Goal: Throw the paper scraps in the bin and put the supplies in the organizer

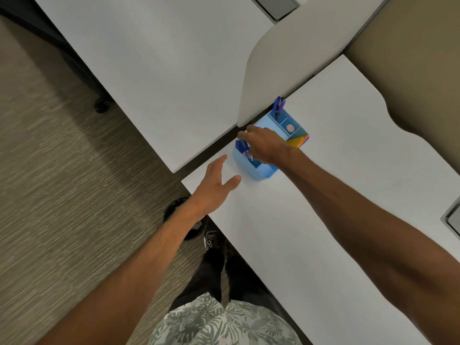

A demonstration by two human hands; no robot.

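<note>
On the white tabletop [311, 232] the blue organizer [263, 170] (pens [278, 108] at its far end) sits under the right hand [266, 145], whose grip I cannot tell, while the left hand [214, 188] hovers just beside it, fingers spread, holding nothing.

two hands [216, 185] – one organizer [270, 143], one bin [185, 220]

Light-blue organizer [258, 171] — leaf-print shirt [219, 322]
</note>
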